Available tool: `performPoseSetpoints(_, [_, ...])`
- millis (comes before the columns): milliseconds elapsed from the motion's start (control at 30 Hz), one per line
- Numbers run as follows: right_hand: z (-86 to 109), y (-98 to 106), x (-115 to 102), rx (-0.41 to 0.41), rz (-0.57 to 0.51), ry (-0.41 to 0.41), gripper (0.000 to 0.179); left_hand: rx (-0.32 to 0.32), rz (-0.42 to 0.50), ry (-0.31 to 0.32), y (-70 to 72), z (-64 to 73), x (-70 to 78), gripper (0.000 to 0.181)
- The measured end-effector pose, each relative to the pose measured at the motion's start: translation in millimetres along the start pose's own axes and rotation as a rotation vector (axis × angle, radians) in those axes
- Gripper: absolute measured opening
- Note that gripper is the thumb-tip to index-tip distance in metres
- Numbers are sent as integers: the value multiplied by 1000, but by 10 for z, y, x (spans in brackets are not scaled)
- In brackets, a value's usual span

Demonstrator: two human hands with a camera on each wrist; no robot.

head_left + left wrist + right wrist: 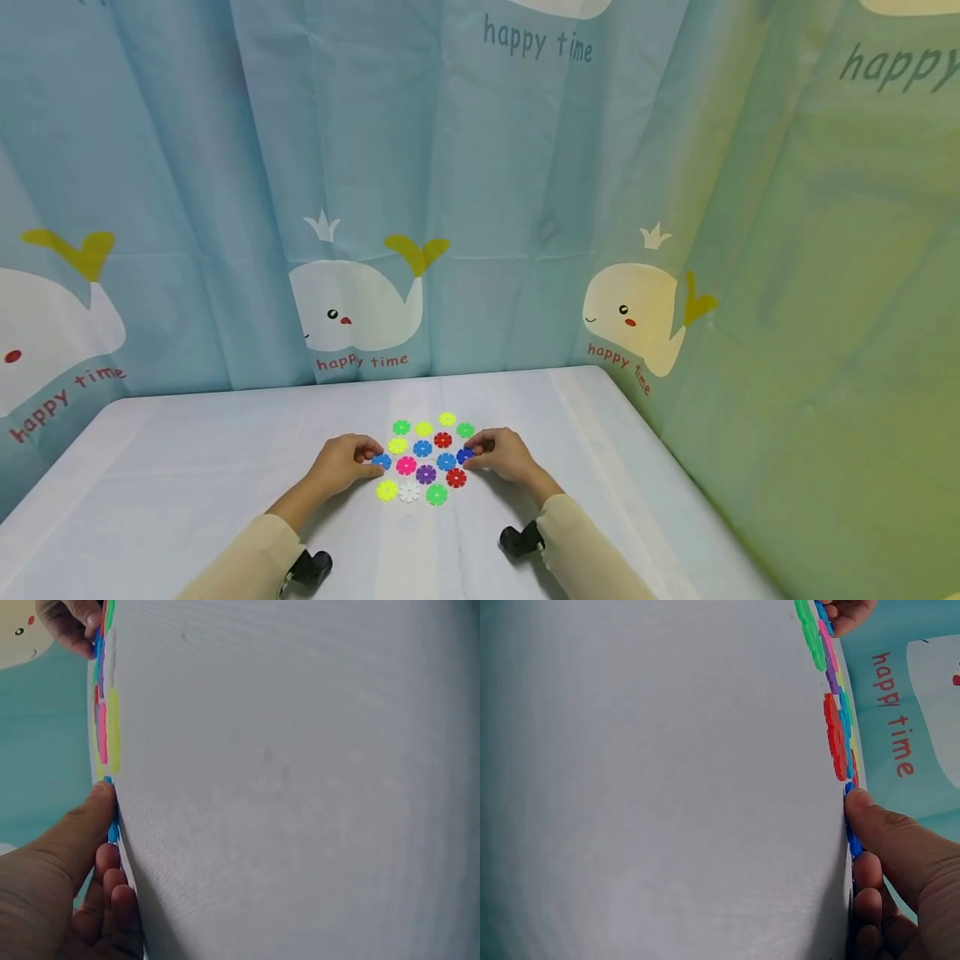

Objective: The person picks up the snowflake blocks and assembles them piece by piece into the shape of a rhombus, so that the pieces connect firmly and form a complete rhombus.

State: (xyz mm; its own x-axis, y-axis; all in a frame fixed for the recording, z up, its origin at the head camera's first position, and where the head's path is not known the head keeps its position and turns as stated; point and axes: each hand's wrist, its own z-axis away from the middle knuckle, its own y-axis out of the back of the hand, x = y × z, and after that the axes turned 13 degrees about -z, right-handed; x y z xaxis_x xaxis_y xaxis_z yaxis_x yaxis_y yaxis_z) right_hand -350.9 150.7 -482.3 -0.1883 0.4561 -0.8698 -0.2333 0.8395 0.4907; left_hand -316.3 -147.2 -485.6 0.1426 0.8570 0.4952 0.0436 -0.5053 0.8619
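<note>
Several notched plastic snowflake discs lie flat in a loose cluster on the white table. At the cluster's left edge, my left hand (pixel 347 463) holds a light blue snowflake disc (pixel 382 461) by its rim, thumb on one side and fingers on the other, as the left wrist view shows. Opposite it, my right hand (pixel 507 454) pinches a dark blue snowflake disc (pixel 464 456) in the same way. Between the hands lie a pink disc (pixel 406 466), a purple disc (pixel 426 474) and a red disc (pixel 456 477). A white disc (pixel 408 492) and a green disc (pixel 437 495) are nearest the front.
The white table (pixel 225 467) reaches back to a light blue curtain (pixel 510 208) printed with whales. Another curtain side (pixel 825 333), greenish, runs along the right edge. Black wrist-worn devices (pixel 521 540) stick out from both beige sleeves (pixel 588 546).
</note>
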Motion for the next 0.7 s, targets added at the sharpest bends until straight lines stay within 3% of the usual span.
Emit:
performPoseSetpoints(300, [54,-19,5,21,-7,7,26,16,66,29,-12,28,-14,27])
performPoseSetpoints(700, [67,-16,11,49,-9,39,26,20,80,39,-39,46,-16,27])
